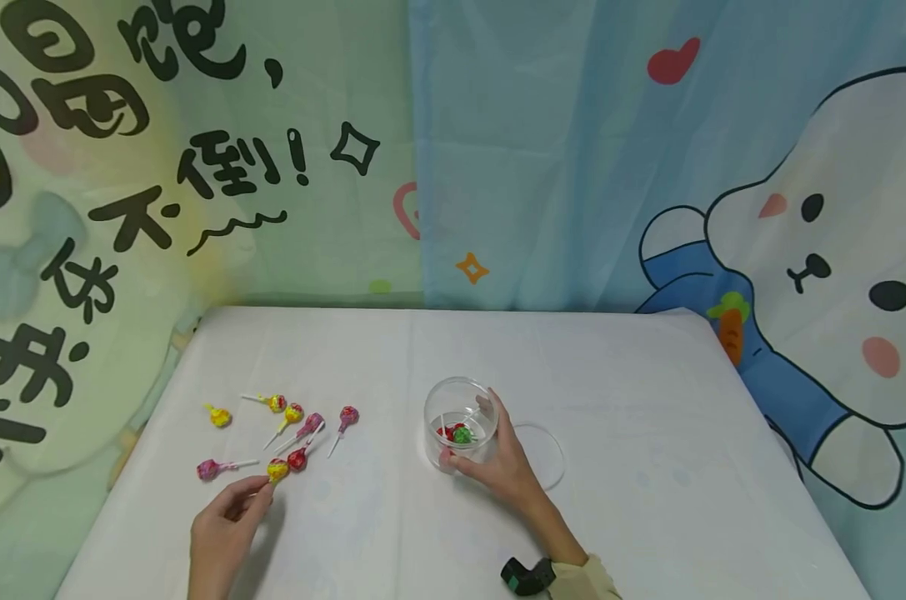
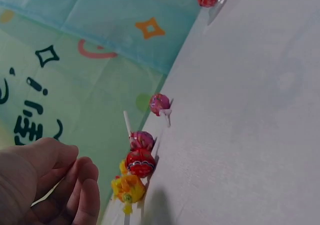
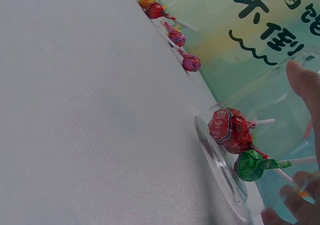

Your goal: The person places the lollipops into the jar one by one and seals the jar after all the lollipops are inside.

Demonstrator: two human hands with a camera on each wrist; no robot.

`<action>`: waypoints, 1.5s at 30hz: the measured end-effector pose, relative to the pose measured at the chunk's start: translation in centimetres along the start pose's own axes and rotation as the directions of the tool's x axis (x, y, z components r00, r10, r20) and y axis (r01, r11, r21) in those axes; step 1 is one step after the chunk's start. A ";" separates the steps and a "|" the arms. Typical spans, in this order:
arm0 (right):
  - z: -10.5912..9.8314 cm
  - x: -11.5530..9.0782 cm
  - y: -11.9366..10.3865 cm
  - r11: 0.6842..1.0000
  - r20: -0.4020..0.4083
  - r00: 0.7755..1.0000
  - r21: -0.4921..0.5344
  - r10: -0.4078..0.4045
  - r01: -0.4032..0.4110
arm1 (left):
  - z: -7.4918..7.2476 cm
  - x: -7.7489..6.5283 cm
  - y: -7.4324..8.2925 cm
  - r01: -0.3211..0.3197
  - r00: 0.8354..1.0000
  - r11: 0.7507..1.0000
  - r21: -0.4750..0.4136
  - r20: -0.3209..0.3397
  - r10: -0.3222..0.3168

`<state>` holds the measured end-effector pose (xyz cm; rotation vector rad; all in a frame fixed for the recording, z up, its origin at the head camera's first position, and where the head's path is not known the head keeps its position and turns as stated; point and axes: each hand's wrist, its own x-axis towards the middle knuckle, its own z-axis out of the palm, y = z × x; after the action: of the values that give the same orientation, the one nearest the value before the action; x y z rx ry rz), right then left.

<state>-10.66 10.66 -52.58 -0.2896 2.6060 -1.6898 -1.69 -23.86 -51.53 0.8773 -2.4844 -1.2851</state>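
Note:
My right hand holds a clear jar, thumb and fingers around its side. Inside the jar lie a red lollipop and a green lollipop, their white sticks pointing toward its mouth. On the left of the table, my left hand has its bent fingertips close together beside a yellow lollipop. In the left wrist view nothing shows between the fingers, and that lollipop lies just past them. A red lollipop sits against the yellow one.
Several more lollipops lie around the left hand, among them a purple one, another purple one and a yellow one. A clear round lid lies right of the jar. A white cloth covers the table; printed curtains hang behind.

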 end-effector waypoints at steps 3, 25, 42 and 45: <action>0.0 0.0 0.0 1.000 0.000 1.000 -0.002 -0.005 0.005 | 0.1 0.2 0.3 -0.024 1.000 1.000 0.002 0.005 0.024; 0.0 0.0 -0.1 1.000 -0.011 1.000 -0.004 -0.014 0.014 | 2.5 2.1 5.1 -0.415 0.909 0.910 0.008 0.049 0.415; 0.0 -0.1 -0.1 1.000 -0.008 1.000 -0.014 -0.006 0.006 | 4.4 3.1 5.8 -0.489 0.872 0.862 0.135 0.102 0.478; 0.0 -0.1 0.0 1.000 -0.006 1.000 -0.014 -0.007 0.007 | 4.5 3.2 6.0 -0.484 0.875 0.862 0.152 0.110 0.472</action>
<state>-10.58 10.70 -52.53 -0.2949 2.6251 -1.6773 -8.68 -20.05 -49.73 0.2079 -2.6608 -0.9479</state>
